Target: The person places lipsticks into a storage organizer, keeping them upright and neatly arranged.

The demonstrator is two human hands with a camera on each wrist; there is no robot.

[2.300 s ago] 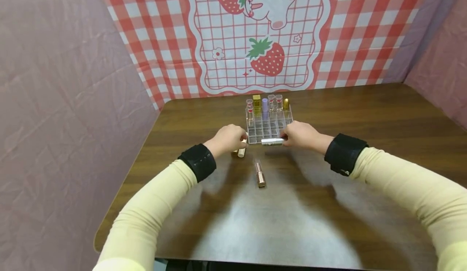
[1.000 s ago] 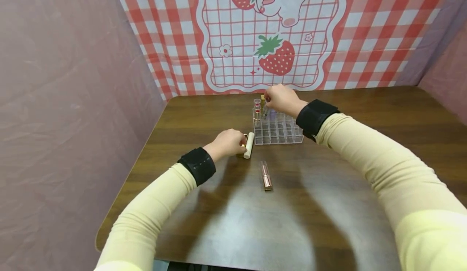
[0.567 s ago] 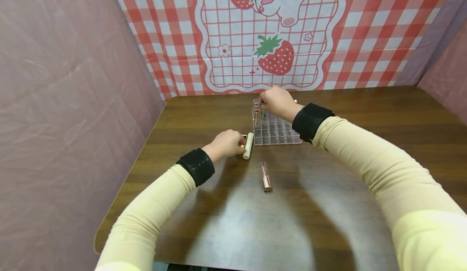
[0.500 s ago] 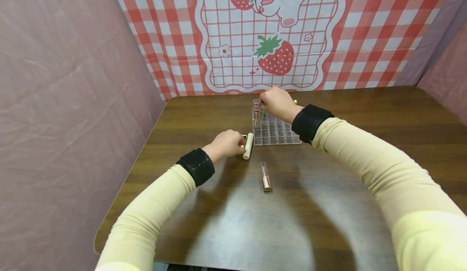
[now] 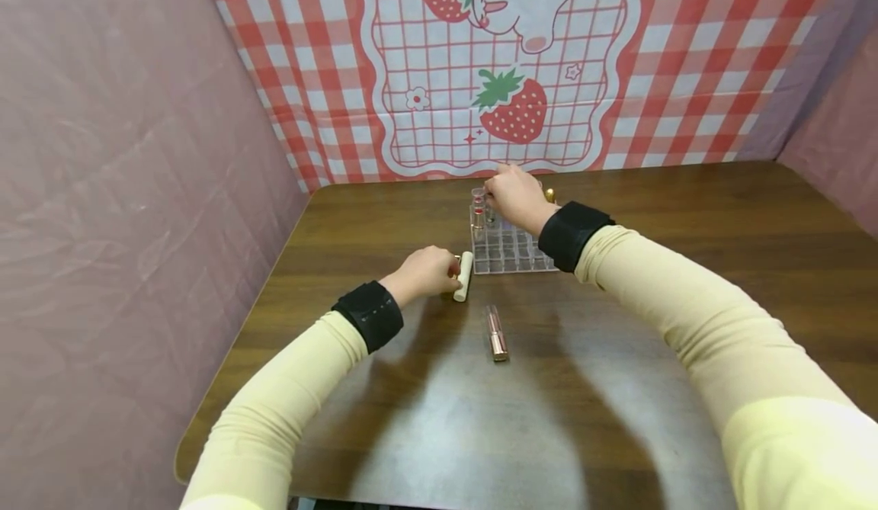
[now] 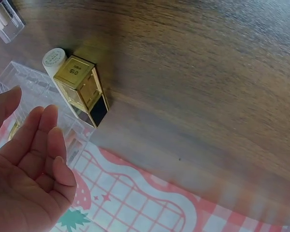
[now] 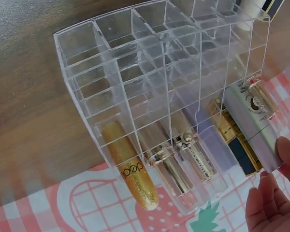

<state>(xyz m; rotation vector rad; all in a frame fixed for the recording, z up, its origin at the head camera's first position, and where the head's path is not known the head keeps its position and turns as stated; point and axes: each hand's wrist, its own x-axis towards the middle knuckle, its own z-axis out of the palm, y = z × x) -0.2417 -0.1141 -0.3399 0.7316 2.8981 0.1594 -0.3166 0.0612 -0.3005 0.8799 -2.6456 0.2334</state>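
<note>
My right hand (image 5: 516, 194) is over the back left of a clear compartment organizer (image 5: 514, 256). In the right wrist view its thumb and fingertips pinch the end of a silver lipstick tube (image 7: 253, 128), whose other end sits in the organizer beside a gold-and-black lipstick (image 7: 239, 145). My left hand (image 5: 430, 270) hovers low beside the organizer's left side, fingers loosely bent, holding nothing. Close to it lie a cream tube (image 5: 463, 277) and a square gold lipstick (image 6: 77, 79), mostly hidden by the hand in the head view.
A rose-gold lipstick (image 5: 497, 336) lies on the wooden table (image 5: 384, 220) in front of the organizer. The organizer's back row also holds a glittery gold tube (image 7: 130, 166), a lilac tube (image 7: 210, 135) and several clear-capped lipsticks. A checked strawberry cloth (image 5: 329, 91) hangs behind.
My right hand has carried the silver tube from the organizer's front to its back row, then shifted slightly left. My left hand has drawn back a little from the cream tube.
</note>
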